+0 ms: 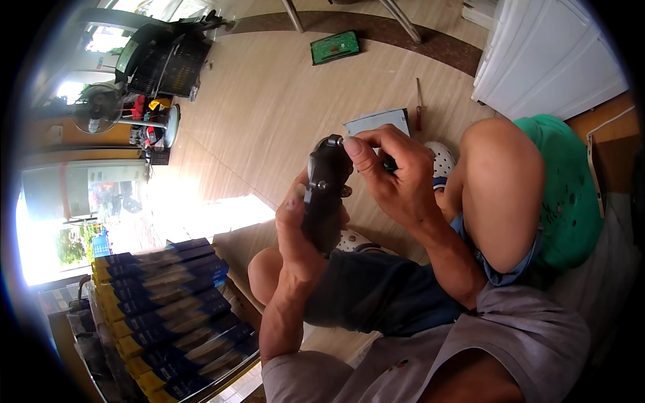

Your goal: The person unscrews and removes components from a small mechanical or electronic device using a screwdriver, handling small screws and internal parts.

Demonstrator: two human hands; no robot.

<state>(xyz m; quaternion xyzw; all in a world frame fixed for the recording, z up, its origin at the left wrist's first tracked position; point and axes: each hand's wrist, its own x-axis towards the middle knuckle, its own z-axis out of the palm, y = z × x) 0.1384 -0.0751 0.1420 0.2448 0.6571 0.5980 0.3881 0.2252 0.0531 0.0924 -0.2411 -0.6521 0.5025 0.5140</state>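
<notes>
A black molded part (324, 201) with small metal fittings is held upright in my left hand (295, 228), whose fingers wrap around it. My right hand (393, 168) is at the part's top end, thumb beside a small metal fitting (340, 142), fingers curled around something dark that I cannot make out. Beyond my hands on the floor lie a grey flat plate (376, 123), a red-handled screwdriver (418, 119) and a green rectangular board (336, 47).
Stacked blue-and-yellow boxes (168, 309) stand at lower left. A standing fan (97, 107) and black crate (164, 67) are at upper left. A white panelled unit (544, 54) is at upper right, near a green stool (571, 188) beside my bent leg. Metal legs (403, 20) rise at the top.
</notes>
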